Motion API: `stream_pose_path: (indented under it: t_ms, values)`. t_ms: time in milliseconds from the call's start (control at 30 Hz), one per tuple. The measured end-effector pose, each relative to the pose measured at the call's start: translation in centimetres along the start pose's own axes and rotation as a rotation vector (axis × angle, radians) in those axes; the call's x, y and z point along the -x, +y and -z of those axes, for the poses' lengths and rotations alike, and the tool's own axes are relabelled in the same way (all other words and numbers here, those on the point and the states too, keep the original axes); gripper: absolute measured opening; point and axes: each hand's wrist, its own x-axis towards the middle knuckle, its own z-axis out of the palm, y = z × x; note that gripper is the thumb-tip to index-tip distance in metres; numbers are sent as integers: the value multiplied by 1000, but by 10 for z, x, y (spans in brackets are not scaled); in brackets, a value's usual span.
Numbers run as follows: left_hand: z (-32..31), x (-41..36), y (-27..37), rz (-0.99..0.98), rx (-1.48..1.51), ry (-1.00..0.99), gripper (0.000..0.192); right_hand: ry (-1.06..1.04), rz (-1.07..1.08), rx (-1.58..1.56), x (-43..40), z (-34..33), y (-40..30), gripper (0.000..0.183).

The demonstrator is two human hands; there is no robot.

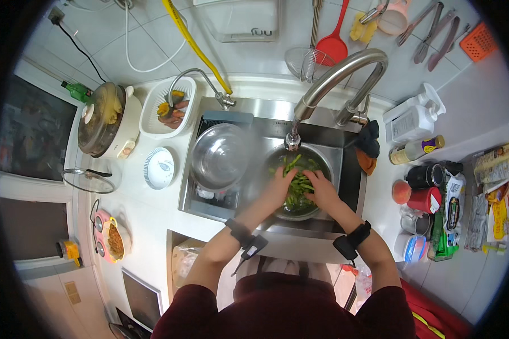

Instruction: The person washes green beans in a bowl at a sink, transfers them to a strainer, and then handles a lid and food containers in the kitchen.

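Observation:
Green vegetable pieces that look like bean pods (pixel 297 186) lie in water inside a round metal bowl (pixel 297 218) in the sink's right part. My left hand (pixel 282 188) reaches in from the left, its fingers curled into the pods. From the right, my right hand (pixel 323 190) grasps at the same heap, thumb and fingers around some pods. Some fingertips are hidden among the pods. Just above the bowl's far side hangs the spout of a steel faucet (pixel 293 140). Each forearm wears a black strap with a small device.
A clear bowl (pixel 219 157) sits over the sink's left part. Left of it stand a white basket (pixel 147 123) of roots and pumpkin, a patterned dish (pixel 159 168) and a lidded electric pot (pixel 110 123). Pump bottles (pixel 411 120), jars and packets line the right side. A dark cloth (pixel 368 137) hangs at the sink's right edge.

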Motion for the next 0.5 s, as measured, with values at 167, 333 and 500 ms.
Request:
stream_pose_path:
  t_ms: [167,333,500]
  values:
    - [10,8,5,-39,-54,37,81,-18,-33,6,4,13,-17,67]
    - [14,13,4,-101,-57,104,82,11,-11,63,8,20,-30,67]
    - [21,19,6,-118,-41,105,81,29,33,46,12,26,-39,67]
